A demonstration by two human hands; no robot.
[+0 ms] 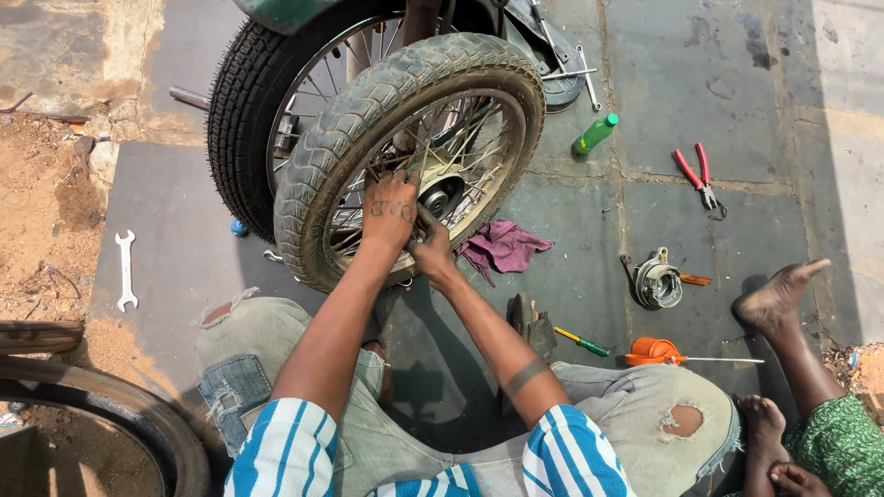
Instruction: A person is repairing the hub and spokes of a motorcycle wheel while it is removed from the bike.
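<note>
Head view: the loose wheel [410, 156] is propped upright on the floor against a second wheel [253, 110]. The left hand [389, 210] is clamped on its spokes; the right hand [431, 247] is closed at the hub [442, 195]. Fingers could be pinched should the unsecured wheel roll.

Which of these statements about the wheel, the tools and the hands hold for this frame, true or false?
1. Both hands are at the spokes of the loose knobbly-tyred spoked wheel. True: left hand, right hand.
2. The green plastic bottle stands upright. False: it lies on its side.
3. The red-handled pliers lie on the paving. True.
4. The silver open-ended spanner is in the right hand. False: it lies on the ground, apart.
</note>
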